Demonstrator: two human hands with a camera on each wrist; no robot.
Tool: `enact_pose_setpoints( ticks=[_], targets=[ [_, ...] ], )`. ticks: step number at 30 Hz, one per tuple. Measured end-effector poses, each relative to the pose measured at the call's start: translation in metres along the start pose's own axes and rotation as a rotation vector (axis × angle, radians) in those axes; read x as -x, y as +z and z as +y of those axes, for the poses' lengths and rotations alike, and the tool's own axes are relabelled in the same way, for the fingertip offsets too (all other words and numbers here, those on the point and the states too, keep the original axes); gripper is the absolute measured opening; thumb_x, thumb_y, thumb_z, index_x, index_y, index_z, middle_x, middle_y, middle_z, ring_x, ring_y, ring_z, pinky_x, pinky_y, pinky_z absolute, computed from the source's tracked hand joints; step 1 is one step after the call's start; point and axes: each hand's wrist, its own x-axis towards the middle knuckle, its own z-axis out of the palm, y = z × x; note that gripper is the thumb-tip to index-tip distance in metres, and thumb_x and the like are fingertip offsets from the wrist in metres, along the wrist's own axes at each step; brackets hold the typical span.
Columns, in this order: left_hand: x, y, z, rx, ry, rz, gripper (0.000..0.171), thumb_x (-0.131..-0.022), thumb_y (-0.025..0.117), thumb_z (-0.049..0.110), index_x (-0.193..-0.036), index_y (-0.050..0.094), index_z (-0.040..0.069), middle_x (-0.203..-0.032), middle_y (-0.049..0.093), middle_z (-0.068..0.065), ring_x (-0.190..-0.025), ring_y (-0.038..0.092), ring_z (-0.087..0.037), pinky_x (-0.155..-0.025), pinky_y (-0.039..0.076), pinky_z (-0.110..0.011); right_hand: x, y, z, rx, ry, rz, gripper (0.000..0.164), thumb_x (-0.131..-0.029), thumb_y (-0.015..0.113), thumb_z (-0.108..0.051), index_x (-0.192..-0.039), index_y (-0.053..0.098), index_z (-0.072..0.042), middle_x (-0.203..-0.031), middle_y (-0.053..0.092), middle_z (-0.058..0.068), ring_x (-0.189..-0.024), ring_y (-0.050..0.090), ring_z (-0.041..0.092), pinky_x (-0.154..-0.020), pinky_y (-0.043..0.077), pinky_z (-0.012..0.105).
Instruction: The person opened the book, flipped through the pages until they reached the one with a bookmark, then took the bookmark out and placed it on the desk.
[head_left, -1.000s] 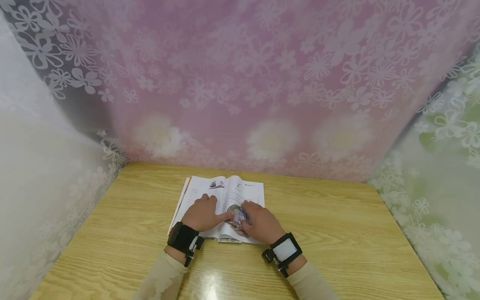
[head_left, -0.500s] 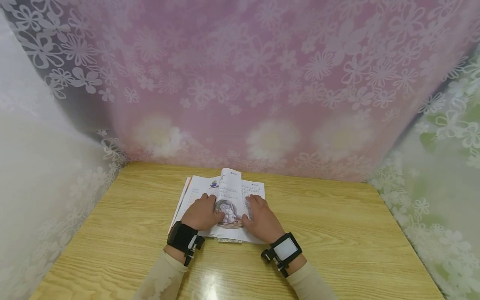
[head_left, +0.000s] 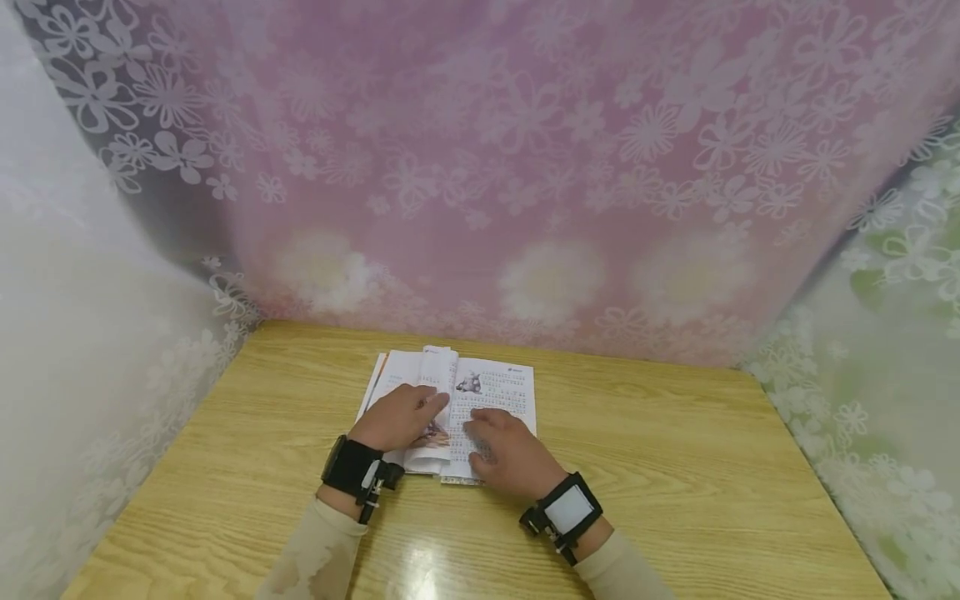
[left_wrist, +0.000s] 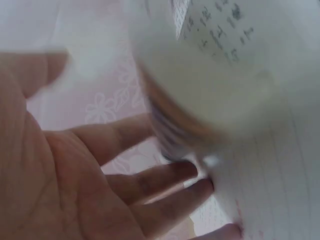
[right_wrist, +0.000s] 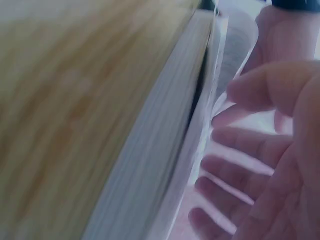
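An open book [head_left: 498, 387] with printed text and small pictures lies on the table. My left hand [head_left: 393, 417] is over its left half, where a page [head_left: 433, 371] curves over, partly hidden under the fingers. In the left wrist view that paper [left_wrist: 225, 95] bulges, blurred, past my spread fingers [left_wrist: 150, 185], with the thumb standing apart. On the right half, my right hand [head_left: 513, 450] rests low on the page, fingers extended leftward. The right wrist view shows the book's thick page block [right_wrist: 150, 135] edge-on, with the fingers loosely spread beside the upper pages.
The wooden table [head_left: 675, 467] extends on both sides of the book and in front of it. A pink floral curtain [head_left: 555, 167] hangs behind, with pale floral curtains [head_left: 885, 417] at the sides. Each wrist wears a black strap [head_left: 566, 512] with a small device.
The picture page that stood up in the middle has swung over to the left under my left hand. A different text page shows on the right. My right hand has shifted slightly left.
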Motion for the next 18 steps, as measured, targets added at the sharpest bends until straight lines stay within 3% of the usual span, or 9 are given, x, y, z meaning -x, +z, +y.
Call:
enact_pose_setpoints(
  ticks=[3,5,9,11,13,16,18],
  targets=[
    [0.000,0.002,0.001,-0.020,-0.067,0.030,0.081,-0.088,0.051,0.067,-0.139,0.049,0.004,-0.131,0.053,-0.012,-0.113,0.056,-0.026,-0.090,0.045,-0.041,0.000,-0.002,-0.010,0.008,-0.070,-0.038,0.046,-0.092,0.061,-0.031,-0.134,0.057,-0.012,-0.141,0.047,0.007,-0.130,0.042,0.024,-0.106,0.032,0.039],
    [0.000,0.002,0.000,-0.040,-0.103,0.045,0.086,-0.085,0.061,0.060,-0.145,0.040,0.003,-0.139,0.044,-0.017,-0.114,0.053,-0.029,-0.087,0.046,-0.041,0.001,-0.002,-0.014,0.026,-0.088,-0.067,0.045,-0.093,0.060,-0.033,-0.133,0.058,-0.013,-0.141,0.046,0.006,-0.131,0.042,0.023,-0.107,0.031,0.038],
    [-0.001,-0.002,-0.007,-0.030,-0.117,0.082,0.087,-0.088,0.066,0.024,-0.156,0.014,0.007,-0.146,0.031,-0.025,-0.083,0.062,-0.028,-0.063,0.048,-0.036,0.002,0.000,-0.015,0.052,-0.068,-0.101,0.044,-0.092,0.060,-0.033,-0.130,0.060,-0.011,-0.140,0.047,0.008,-0.130,0.042,0.023,-0.106,0.032,0.037],
    [-0.001,-0.005,-0.013,0.006,-0.131,0.110,0.093,-0.088,0.064,0.014,-0.157,0.003,0.012,-0.148,0.024,-0.027,-0.062,0.058,-0.025,-0.049,0.042,-0.031,0.002,-0.001,-0.014,0.061,-0.027,-0.107,0.045,-0.092,0.060,-0.033,-0.131,0.059,-0.010,-0.141,0.047,0.008,-0.131,0.041,0.023,-0.106,0.032,0.037],
    [-0.001,-0.008,-0.016,0.032,-0.142,0.143,0.098,-0.086,0.065,0.008,-0.157,-0.003,0.013,-0.149,0.020,-0.029,-0.054,0.054,-0.026,-0.043,0.038,-0.030,0.003,-0.002,-0.012,0.080,0.028,-0.100,0.046,-0.092,0.060,-0.033,-0.131,0.059,-0.009,-0.140,0.048,0.009,-0.131,0.041,0.024,-0.106,0.031,0.038],
    [0.000,-0.008,-0.019,-0.004,-0.159,0.192,0.105,-0.083,0.072,0.012,-0.156,-0.002,0.009,-0.148,0.019,-0.032,-0.079,0.060,-0.040,-0.052,0.044,-0.036,0.004,-0.005,-0.007,0.121,0.123,-0.049,0.043,-0.090,0.060,-0.032,-0.126,0.062,-0.008,-0.134,0.052,0.012,-0.128,0.044,0.028,-0.105,0.032,0.044],
    [0.001,-0.006,-0.020,-0.057,-0.170,0.225,0.109,-0.079,0.077,0.019,-0.156,0.001,0.006,-0.147,0.020,-0.033,-0.107,0.051,-0.049,-0.067,0.049,-0.046,0.005,-0.006,-0.002,0.159,0.186,-0.007,0.041,-0.089,0.061,-0.032,-0.121,0.064,-0.008,-0.130,0.055,0.014,-0.125,0.047,0.032,-0.103,0.033,0.048]
  ],
)
